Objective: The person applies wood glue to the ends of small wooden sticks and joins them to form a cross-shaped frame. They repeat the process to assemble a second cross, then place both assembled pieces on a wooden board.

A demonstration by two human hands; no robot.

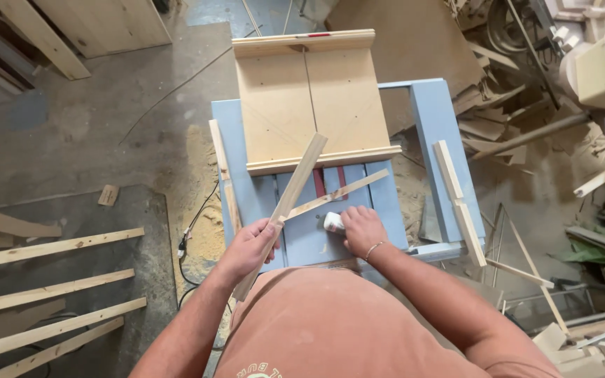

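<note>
Two hands are at work over the blue desk. We note the left hand with its grip wrapped firmly around a long wooden strip, held near the lower end so that the strip slants up and away across the desk toward the sled. The right hand has its grip closed over a small white object, probably a glue bottle or a similar applicator, though we cannot tell for certain; it rests on the desk surface just beside the strip. A thinner wooden slat lies angled on the desk, meeting the held strip near the left hand. Beyond these stands a plywood crosscut sled, sitting on the far half of the desk. Another notched strip rests on the desk's right edge, well apart. Sawdust lies along the left side, and several loose battens lie on the floor to the left. We judge the step in hand to be fitting or joining the two pieces; any next move calls for steady alignment at their meeting point.
</note>
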